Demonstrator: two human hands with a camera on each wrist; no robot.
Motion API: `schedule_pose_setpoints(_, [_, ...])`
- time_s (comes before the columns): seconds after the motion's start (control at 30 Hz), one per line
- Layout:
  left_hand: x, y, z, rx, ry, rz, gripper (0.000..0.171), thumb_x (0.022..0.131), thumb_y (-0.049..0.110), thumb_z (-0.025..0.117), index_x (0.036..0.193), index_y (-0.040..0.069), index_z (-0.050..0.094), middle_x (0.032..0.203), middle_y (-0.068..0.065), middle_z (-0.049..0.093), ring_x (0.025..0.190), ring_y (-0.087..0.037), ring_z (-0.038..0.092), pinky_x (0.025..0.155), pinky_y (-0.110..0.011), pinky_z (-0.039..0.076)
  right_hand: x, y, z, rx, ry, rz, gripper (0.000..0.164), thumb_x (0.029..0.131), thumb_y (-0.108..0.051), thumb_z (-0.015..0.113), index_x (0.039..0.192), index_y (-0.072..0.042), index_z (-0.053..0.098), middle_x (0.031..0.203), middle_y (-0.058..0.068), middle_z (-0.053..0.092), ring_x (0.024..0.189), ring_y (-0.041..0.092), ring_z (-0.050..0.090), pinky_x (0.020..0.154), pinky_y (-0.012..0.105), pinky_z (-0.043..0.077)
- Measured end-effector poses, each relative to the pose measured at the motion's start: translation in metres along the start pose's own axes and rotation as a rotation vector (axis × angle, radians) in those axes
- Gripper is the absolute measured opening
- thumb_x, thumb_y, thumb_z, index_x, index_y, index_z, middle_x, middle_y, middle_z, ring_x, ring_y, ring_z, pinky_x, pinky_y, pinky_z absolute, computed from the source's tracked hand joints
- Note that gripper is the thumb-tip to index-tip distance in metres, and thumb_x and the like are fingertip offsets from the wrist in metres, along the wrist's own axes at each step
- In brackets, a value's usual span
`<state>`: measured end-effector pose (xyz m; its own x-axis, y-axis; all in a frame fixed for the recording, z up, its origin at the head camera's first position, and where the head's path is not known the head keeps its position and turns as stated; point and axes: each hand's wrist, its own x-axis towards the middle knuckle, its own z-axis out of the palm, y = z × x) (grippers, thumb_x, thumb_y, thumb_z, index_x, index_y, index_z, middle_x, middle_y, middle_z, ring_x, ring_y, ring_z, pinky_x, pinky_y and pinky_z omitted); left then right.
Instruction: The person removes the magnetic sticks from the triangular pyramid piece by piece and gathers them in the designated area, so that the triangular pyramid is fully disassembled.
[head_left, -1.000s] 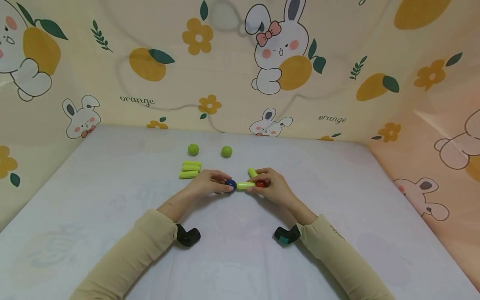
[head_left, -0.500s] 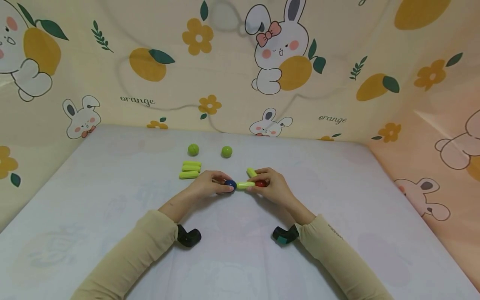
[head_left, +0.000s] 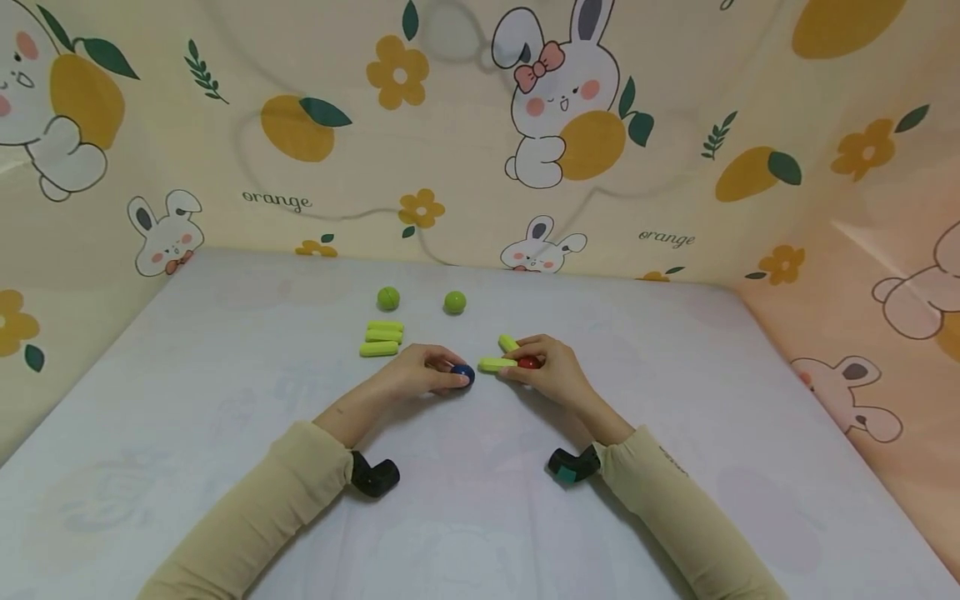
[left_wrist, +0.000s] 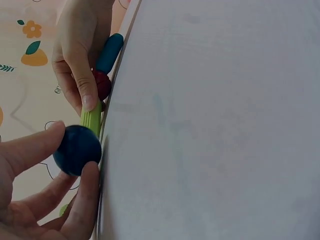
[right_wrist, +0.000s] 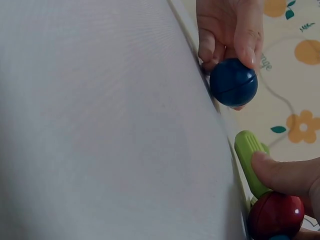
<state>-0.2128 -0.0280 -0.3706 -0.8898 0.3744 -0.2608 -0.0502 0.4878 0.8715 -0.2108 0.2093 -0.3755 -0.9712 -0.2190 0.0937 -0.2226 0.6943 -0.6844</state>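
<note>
My left hand (head_left: 418,370) pinches a glossy blue ball (right_wrist: 233,82) between thumb and fingers. Across from it, my right hand (head_left: 557,373) grips a lime-green ridged rod (right_wrist: 248,159), with the thumb pressed along it. This rod's near end meets a red ball (right_wrist: 276,216), partly hidden by the right fingers. A blue rod (left_wrist: 110,53) adjoins the red ball in the left wrist view. A second lime rod (head_left: 507,342) sticks out beyond the right fingers. In the head view a small gap separates the blue ball from the green rod's free end.
Several lime rods (head_left: 378,349) lie side by side left of centre on the white tabletop (head_left: 480,517). Behind them sit two green balls, one left (head_left: 387,298) and another green ball (head_left: 454,302) farther right. A printed cloth (head_left: 337,175) hangs behind the table.
Earlier the blue ball touched the green rod's end; now they are apart. The rod has shifted slightly right with the right hand, and the blue ball has dropped slightly toward the person.
</note>
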Motion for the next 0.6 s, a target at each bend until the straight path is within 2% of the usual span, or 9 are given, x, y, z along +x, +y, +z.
schedule_pose_setpoints(0.27, [0.006,0.003,-0.001,-0.020,0.128,-0.093,0.040,0.088,0.024,0.070,0.124,0.009,0.062,0.117,-0.013,0.061,0.090,-0.017,0.062,0.078,-0.026,0.050,0.001,0.002,0.000,0.012,-0.007,-0.018,0.028,0.080,-0.022,0.078,0.102,-0.006,0.075,0.124,0.018,0.061,0.117,0.037,0.053,0.096,0.048,0.044])
schedule_pose_setpoints(0.43, [0.011,0.007,0.000,-0.062,0.192,-0.104,0.043,0.089,0.026,0.070,0.127,0.010,0.059,0.117,-0.012,0.062,0.092,-0.017,0.062,0.077,-0.025,0.048,0.000,0.003,0.000,0.006,0.009,-0.040,0.027,0.079,-0.024,0.079,0.100,-0.007,0.076,0.121,0.017,0.062,0.115,0.036,0.054,0.094,0.044,0.046])
schedule_pose_setpoints(0.6, [0.019,0.010,0.002,-0.136,0.268,-0.097,0.041,0.089,0.022,0.069,0.127,0.009,0.059,0.118,-0.013,0.060,0.093,-0.019,0.062,0.077,-0.025,0.049,0.001,0.003,0.000,0.021,-0.011,-0.005,0.027,0.079,-0.021,0.078,0.102,-0.006,0.075,0.125,0.017,0.061,0.119,0.036,0.052,0.098,0.048,0.043])
